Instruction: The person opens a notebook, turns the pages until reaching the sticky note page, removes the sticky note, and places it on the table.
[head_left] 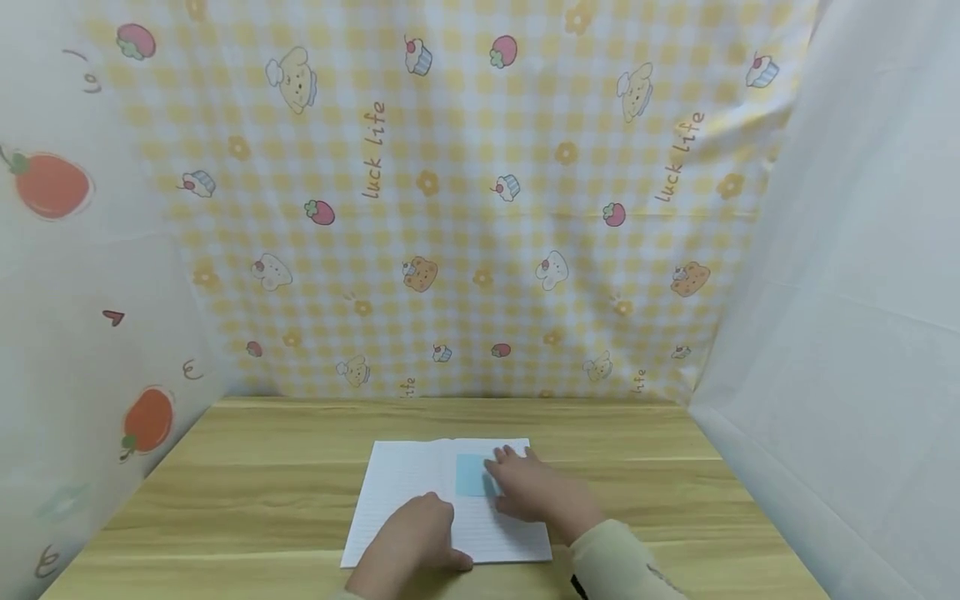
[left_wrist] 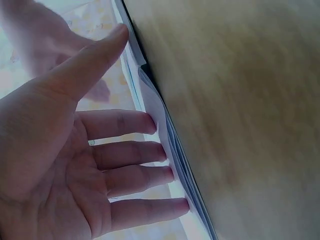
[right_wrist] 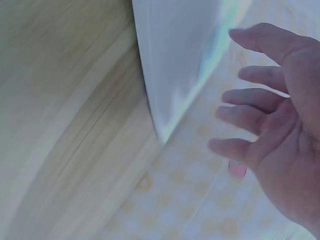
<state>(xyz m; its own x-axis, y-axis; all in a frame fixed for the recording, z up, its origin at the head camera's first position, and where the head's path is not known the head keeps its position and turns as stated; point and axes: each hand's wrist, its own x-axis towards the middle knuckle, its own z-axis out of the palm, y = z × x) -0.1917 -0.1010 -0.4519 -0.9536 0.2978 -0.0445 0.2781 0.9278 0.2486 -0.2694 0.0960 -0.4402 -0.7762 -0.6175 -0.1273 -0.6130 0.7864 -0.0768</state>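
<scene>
An open lined notebook [head_left: 405,492] lies flat on the wooden table [head_left: 247,475], with a pale blue note [head_left: 471,475] on its right page. My left hand [head_left: 412,533] rests on the notebook's lower middle, fingers straight. In the left wrist view that hand [left_wrist: 100,150] is spread, its fingertips against the page edges of the notebook [left_wrist: 165,130]. My right hand [head_left: 525,487] lies flat over the blue note's right side. In the right wrist view this hand [right_wrist: 265,115] is spread beside the notebook [right_wrist: 175,55]; whether it touches the note cannot be told.
A yellow checked cloth [head_left: 480,208] with cartoon prints hangs behind the table. A white sheet [head_left: 847,333] closes the right side, and a sheet with tomato prints [head_left: 82,333] closes the left. Bare wood [head_left: 637,433] surrounds the notebook.
</scene>
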